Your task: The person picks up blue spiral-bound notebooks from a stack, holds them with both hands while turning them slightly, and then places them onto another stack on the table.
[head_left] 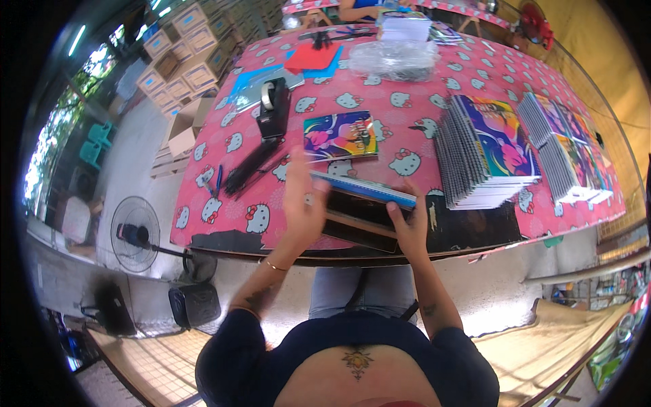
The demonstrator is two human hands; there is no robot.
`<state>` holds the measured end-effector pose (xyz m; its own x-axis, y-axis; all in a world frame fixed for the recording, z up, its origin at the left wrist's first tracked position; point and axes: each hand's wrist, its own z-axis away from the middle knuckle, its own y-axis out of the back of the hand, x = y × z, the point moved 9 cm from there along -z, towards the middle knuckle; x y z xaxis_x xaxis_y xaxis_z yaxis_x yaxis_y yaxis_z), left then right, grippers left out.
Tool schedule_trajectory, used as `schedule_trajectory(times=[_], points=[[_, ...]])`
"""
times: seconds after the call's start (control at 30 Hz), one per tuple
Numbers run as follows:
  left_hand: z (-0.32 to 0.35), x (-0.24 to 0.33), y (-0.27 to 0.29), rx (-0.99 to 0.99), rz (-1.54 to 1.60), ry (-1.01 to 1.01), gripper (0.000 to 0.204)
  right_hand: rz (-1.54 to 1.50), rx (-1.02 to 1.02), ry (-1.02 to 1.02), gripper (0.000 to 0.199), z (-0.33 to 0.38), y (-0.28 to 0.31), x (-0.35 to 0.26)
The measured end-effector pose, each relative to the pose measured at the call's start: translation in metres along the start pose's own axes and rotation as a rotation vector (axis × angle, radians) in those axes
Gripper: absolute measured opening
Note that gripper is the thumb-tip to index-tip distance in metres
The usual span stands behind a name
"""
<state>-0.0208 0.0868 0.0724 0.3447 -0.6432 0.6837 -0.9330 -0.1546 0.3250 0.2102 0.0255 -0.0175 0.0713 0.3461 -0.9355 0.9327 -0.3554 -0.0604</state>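
Observation:
Low over the near edge of the table I hold a thin blue-and-white notebook [366,189], seen nearly edge-on. My right hand [411,224] grips its right end, thumb on the near side. At the left end is my left hand [304,207], its fingers smeared by motion, so their hold is unclear. Just beyond lies a notebook with a colourful, shiny cover [339,136]. To the right stands a tall stack of spiral-bound notebooks [485,152]. A black tape dispenser [273,112] and a bundle of thin black strips [252,168] are to the left.
Pink patterned cloth [305,105] covers the table. More notebook stacks [573,159] stand far right. Clear plastic wrap [393,60] and a red sheet [313,58] lie toward the back. Another person's arm [358,12] shows beyond. A fan [134,234] and cardboard boxes [196,37] are left.

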Motion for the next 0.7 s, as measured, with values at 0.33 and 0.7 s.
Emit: schedule_trajectory(times=[0.33, 0.7], points=[[-0.024, -0.193, 0.046, -0.259, -0.917, 0.111, 0.024, 0.062, -0.103, 0.006, 0.065, -0.020, 0.037, 0.005], [-0.027, -0.045, 0.035, -0.021, -0.373, -0.116, 0.023, 0.783, -0.219, 0.735, 0.036, -0.011, -0.062, -0.138]])
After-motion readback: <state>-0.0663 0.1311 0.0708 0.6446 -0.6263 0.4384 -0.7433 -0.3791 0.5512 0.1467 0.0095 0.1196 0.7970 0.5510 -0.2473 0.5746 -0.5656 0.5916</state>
